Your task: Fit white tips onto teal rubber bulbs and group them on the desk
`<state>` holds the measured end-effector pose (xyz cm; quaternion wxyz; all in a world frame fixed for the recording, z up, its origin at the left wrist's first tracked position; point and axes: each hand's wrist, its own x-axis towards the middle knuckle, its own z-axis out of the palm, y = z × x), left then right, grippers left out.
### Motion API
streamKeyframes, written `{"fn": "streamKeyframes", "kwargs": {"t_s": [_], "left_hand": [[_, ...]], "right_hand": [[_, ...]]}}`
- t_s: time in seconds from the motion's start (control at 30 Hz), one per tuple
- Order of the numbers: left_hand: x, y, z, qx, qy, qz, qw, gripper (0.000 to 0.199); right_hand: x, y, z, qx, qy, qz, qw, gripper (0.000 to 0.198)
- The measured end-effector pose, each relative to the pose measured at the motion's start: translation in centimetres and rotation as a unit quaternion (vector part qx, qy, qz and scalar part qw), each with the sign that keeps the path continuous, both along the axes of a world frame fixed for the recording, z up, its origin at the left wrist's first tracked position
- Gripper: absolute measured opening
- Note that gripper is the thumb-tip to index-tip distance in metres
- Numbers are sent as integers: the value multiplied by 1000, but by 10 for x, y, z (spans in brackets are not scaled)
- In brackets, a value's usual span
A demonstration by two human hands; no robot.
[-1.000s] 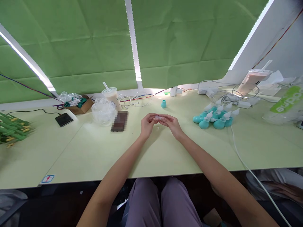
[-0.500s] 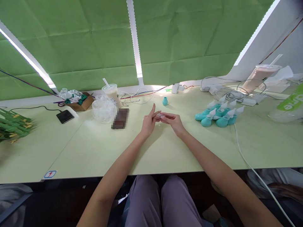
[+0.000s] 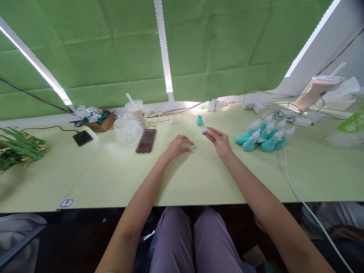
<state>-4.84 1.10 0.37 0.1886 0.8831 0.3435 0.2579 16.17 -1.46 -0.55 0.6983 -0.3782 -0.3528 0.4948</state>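
My right hand (image 3: pixel 220 142) is raised above the table, its fingertips pinching a small translucent white piece (image 3: pixel 205 130). Low over the table, my left hand (image 3: pixel 178 147) has its thumb and forefinger apart. A tiny white bit (image 3: pixel 192 149) is at the left thumb's tip; whether it is held or only touched is unclear. Beyond the hands stands a single teal squeeze bulb (image 3: pixel 199 121) with no white tip on it. To the right of my right hand lies a cluster of several teal bulbs (image 3: pixel 267 146), most with white pointed tips fitted.
On the left are a phone (image 3: pixel 146 141), a crumpled plastic bag (image 3: pixel 127 129), a drink cup (image 3: pixel 137 110), a small cardboard box (image 3: pixel 104 122) and a black device (image 3: pixel 82 138). Coiled white cables (image 3: pixel 281 113) and another cup (image 3: pixel 317 91) stand at the back right.
My hands were together around a small clear piece and have now parted. The right has moved right and forward with the white piece; the left has lowered toward the tiny white bit.
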Motion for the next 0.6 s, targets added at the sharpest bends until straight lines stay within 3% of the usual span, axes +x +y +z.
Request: {"fn": "streamKeyframes", "kwargs": {"t_s": [0.13,0.3,0.47,0.6], "left_hand": [[13,-3,-8,35,70,-2,997,6],[16,-5,-7,104,175,17,979,14],[14,-13,0,71,128,10,989,20],[24,-21,-1,58,150,-21,987,16]], "right_hand": [[-7,-2,-1,11,-3,39,999,31],[-7,1,-4,-6,-1,40,999,32],[-5,3,-4,-10,8,39,999,33],[-5,2,-3,-6,10,26,1000,32]]}}
